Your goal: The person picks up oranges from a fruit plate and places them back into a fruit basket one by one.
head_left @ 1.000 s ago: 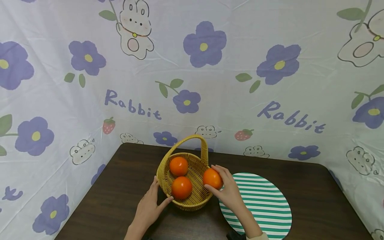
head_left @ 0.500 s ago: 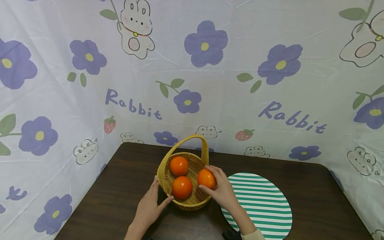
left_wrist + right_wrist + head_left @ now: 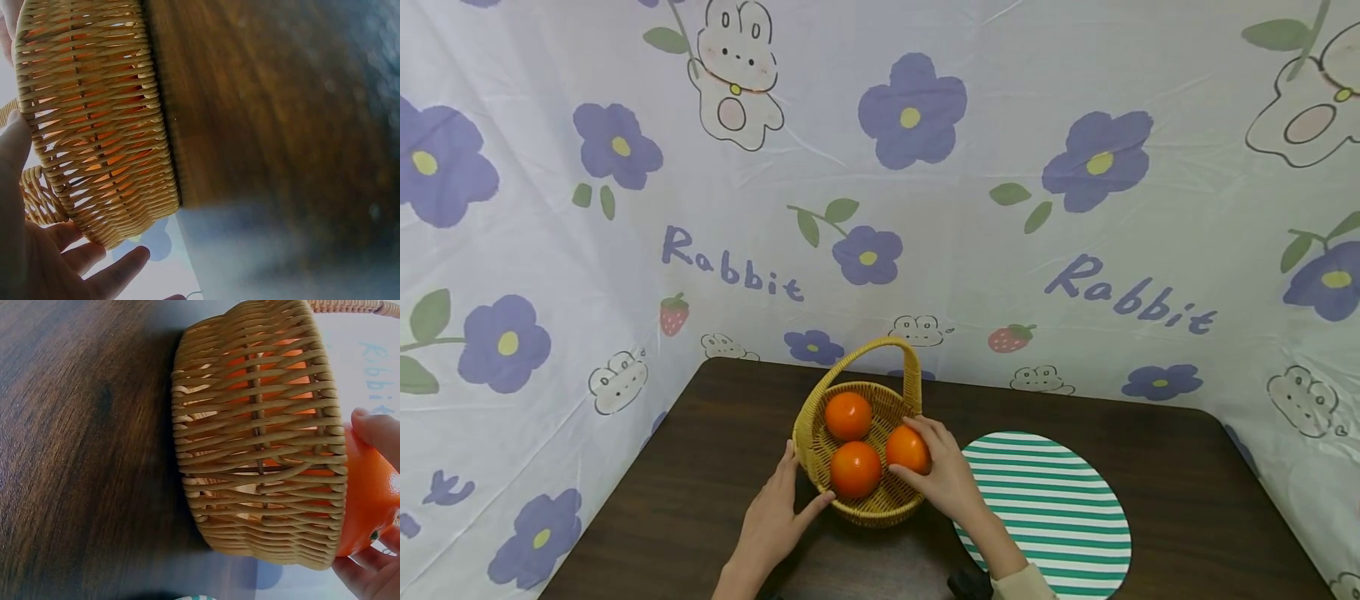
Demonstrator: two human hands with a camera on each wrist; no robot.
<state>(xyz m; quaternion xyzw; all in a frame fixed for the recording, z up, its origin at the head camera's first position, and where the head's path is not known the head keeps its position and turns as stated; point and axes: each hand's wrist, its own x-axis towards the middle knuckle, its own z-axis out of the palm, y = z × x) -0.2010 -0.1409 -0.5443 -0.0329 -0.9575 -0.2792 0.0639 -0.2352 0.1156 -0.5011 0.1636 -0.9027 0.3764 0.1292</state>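
A yellow wicker basket with an arched handle stands on the table. Inside it lie two oranges, one at the back and one nearer. My left hand holds the basket's left side, thumb at the near rim and fingers spread along the wall, as the left wrist view also shows on the basket. My right hand grips a third orange between thumb and fingers, over the right part of the basket. In the right wrist view this orange shows beyond the rim.
A round green-and-white striped mat lies right of the basket, partly under my right forearm. The dark wooden table runs back to a flower-and-rabbit cloth. A small black object shows by my right wrist.
My right hand has carried its orange leftward, from over the basket's right rim to further inside, close to the other two. My left hand and the basket have stayed put.
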